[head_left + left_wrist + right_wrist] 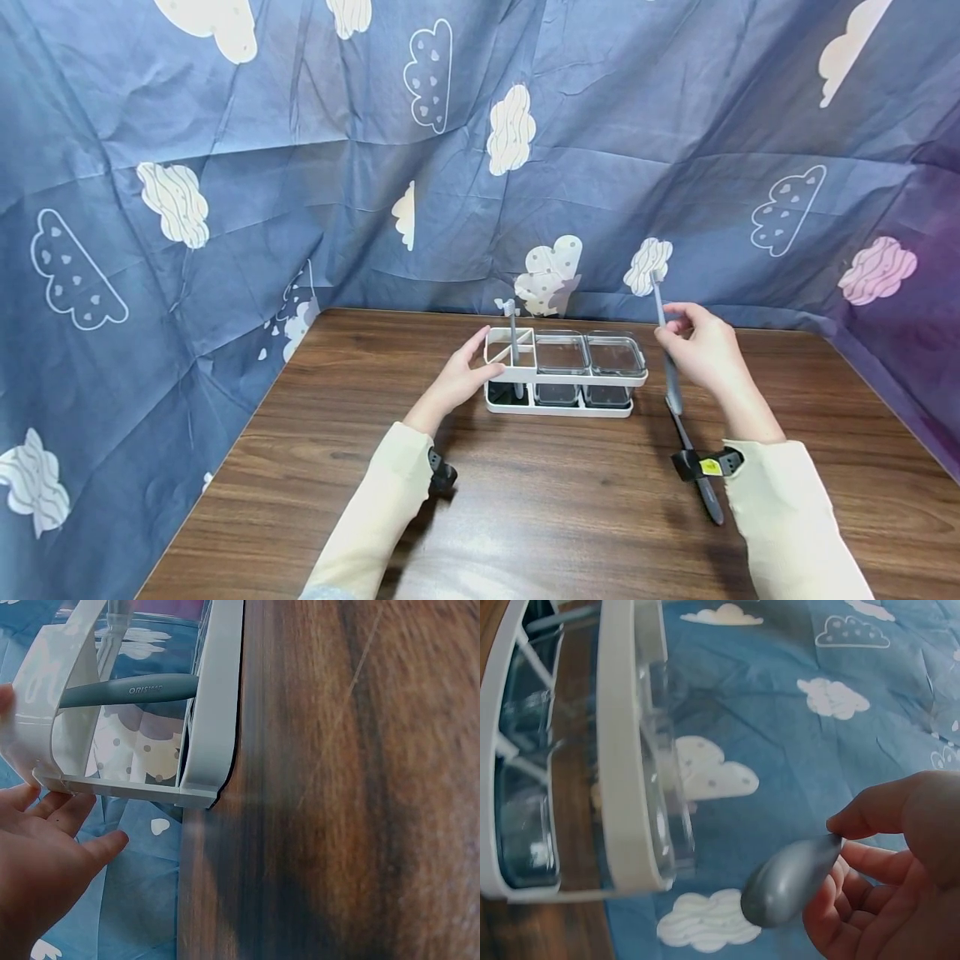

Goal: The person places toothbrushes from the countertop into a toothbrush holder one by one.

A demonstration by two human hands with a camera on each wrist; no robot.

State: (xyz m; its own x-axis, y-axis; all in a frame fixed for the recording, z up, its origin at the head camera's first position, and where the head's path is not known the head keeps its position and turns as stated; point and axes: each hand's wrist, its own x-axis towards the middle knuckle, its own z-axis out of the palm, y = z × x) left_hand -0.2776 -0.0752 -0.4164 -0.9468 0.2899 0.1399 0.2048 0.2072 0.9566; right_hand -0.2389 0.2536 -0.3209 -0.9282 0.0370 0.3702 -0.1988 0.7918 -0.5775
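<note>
A white two-tier rack (570, 377) stands on the table, with a grey toothbrush (515, 342) upright in its left-hand divided section. My left hand (459, 379) rests at the rack's left end, thumb by the front corner and forefinger along the side. In the left wrist view, fingertips are right at the end edge, near the toothbrush's grey handle (131, 691). Off the rack's right end, my right hand (701, 343) pinches another grey toothbrush (672, 383), head up and thick handle down. That handle's rounded end (784, 889) shows below the fingers in the right wrist view.
Clear lidded containers (615, 354) fill the rack's middle and right places. A dark grey toothbrush-like stick (707, 498) lies on the brown wooden table (570, 508), partly behind the right wrist strap. A blue cloud-print curtain (315, 158) hangs behind the table.
</note>
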